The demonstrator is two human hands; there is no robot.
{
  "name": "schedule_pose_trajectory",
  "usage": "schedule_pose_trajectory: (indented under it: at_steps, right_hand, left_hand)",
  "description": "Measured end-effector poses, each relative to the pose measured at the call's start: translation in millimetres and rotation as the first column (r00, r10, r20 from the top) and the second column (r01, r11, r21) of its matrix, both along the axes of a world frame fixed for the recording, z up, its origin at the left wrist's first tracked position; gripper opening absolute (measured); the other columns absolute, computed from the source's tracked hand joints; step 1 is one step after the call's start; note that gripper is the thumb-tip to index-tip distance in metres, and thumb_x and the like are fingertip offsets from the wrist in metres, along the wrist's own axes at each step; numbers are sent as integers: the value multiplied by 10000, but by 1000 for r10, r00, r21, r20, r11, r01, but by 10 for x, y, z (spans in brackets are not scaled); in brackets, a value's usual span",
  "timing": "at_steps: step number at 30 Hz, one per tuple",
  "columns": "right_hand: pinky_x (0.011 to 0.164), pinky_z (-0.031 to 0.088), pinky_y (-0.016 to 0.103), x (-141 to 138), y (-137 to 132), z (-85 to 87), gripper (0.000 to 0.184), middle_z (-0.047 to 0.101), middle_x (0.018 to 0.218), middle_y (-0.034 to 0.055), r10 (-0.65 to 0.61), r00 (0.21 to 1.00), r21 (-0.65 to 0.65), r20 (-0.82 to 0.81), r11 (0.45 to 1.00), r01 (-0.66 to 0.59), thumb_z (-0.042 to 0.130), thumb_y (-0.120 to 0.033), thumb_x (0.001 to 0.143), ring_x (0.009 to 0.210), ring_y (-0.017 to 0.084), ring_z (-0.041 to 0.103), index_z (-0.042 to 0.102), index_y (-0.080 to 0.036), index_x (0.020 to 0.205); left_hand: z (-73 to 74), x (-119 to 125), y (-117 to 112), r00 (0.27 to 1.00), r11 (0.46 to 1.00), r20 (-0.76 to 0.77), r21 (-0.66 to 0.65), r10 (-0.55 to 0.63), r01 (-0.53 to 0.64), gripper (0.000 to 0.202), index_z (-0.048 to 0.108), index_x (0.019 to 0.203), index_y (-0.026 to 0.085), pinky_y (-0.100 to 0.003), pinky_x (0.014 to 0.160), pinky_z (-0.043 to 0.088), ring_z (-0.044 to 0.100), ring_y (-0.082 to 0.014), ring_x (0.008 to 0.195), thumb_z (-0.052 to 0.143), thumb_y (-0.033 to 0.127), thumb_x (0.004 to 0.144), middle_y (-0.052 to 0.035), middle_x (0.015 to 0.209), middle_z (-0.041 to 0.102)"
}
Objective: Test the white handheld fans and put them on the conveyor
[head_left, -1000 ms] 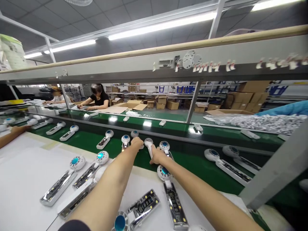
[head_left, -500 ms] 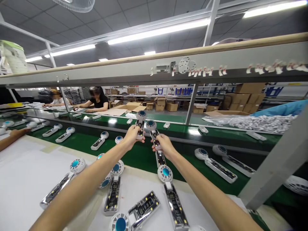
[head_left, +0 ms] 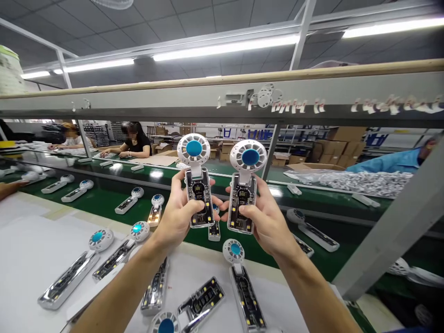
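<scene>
My left hand (head_left: 176, 215) is closed around a handheld fan (head_left: 200, 196) with a clear handle, a dark circuit board inside and a white round head with a blue centre. A matching handheld fan (head_left: 242, 199) is in my right hand (head_left: 268, 217), its thumb lying across the board. Both fans stand upright side by side, heads on top, a small gap between them. Below them on the white worktop (head_left: 194, 259) lie several more of the same kind, among them one fan (head_left: 247, 296) under my right wrist and another tilted fan (head_left: 201, 303).
A green conveyor belt (head_left: 104, 203) runs across behind the worktop, carrying several fans. A slanted metal post (head_left: 381, 231) rises at the right. Overhead crosses a shelf beam (head_left: 156, 99). Beyond the belt sit co-workers (head_left: 137, 141), and a co-worker's hand (head_left: 14, 187) shows at the far left.
Both fans have come closer to the camera and now face it upright, filling more of the view. The camera has shifted slightly. On the belt, the fans appear further left.
</scene>
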State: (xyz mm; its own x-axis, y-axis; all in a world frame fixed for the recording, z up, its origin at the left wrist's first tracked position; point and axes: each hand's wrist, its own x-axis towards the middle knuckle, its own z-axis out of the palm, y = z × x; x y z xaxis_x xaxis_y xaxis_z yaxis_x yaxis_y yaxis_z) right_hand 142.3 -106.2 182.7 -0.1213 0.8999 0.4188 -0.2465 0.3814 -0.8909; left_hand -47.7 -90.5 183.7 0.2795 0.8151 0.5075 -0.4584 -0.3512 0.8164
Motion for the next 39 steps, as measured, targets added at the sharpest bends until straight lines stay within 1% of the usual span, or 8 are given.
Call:
schedule_pose_trajectory:
  at_steps: [4, 9, 12, 19, 23, 29, 34, 39]
  right_hand:
    - [634, 634, 332, 45, -50, -19, 844, 704, 1065, 19, 6, 1000, 32, 18, 999, -7, 651, -197, 816, 744, 175, 735, 203, -316, 1522]
    - [659, 635, 353, 55, -49, -25, 764, 702, 1130, 17, -17, 1000, 66, 19, 998, 15, 626, -173, 846, 767, 181, 731, 275, -361, 1498]
    - [623, 630, 345, 27, -40, -45, 766, 706, 1120, 13, -40, 999, 49, 3, 998, 40, 633, -179, 823, 760, 186, 724, 299, -369, 1485]
    - [645, 617, 332, 25, -43, -56, 881, 734, 905, 0, 15, 1000, 2, 10, 1000, -15, 618, -209, 798, 694, 191, 721, 205, -331, 1566]
    - [627, 606, 308, 35, -35, -55, 926, 733, 926, 3, 24, 1000, 33, 18, 999, -25, 627, -142, 745, 708, 184, 722, 230, -319, 1563]
    - [627, 615, 302, -5, -59, -22, 854, 729, 931, -5, 26, 999, -1, -20, 1000, -26, 657, -179, 805, 697, 166, 709, 248, -308, 1544]
    - [708, 638, 326, -2, -88, -7, 842, 737, 956, -2, 38, 999, -19, -23, 999, -38, 648, -155, 816, 745, 174, 728, 248, -295, 1543]
    - [682, 622, 302, 16, -101, -13, 853, 746, 932, 10, 68, 998, -14, -3, 998, -68, 632, -155, 829, 719, 171, 722, 223, -283, 1566]
  left_hand:
    - [-5, -15, -18, 999, 999, -35, 37, -36, 37, 680, 274, 1379, 273, -335, 632, 631, 748, -194, 725, 656, 132, 836, -94, 1235, 665]
    - [15, -2, -25, 996, 997, -50, 27, -70, 71, 716, 258, 1413, 217, -321, 599, 611, 726, -200, 660, 659, 144, 824, -69, 990, 715]
    - [12, 11, -14, 997, 997, -28, 26, -75, 76, 729, 259, 1413, 202, -327, 586, 610, 717, -206, 652, 664, 142, 810, -53, 920, 711]
    - [20, 10, -31, 995, 994, 13, -52, -99, 100, 737, 315, 1374, 203, -322, 613, 609, 725, -206, 700, 698, 130, 749, -62, 988, 704]
    - [29, 19, -25, 997, 995, 21, -69, -73, 74, 753, 344, 1343, 196, -274, 557, 583, 707, -179, 657, 689, 85, 683, -44, 970, 700]
    - [-3, 64, -13, 997, 997, 32, -42, -69, 70, 703, 338, 1346, 176, -259, 531, 580, 704, -168, 638, 708, 162, 748, -41, 949, 706]
    - [-12, 75, -28, 994, 994, 52, -49, -95, 98, 677, 332, 1333, 180, -265, 535, 578, 707, -171, 634, 697, 164, 763, -39, 933, 713]
    - [-50, 104, -19, 992, 994, 78, -44, -94, 98, 648, 334, 1314, 181, -273, 541, 579, 707, -174, 627, 684, 167, 770, -37, 924, 712]
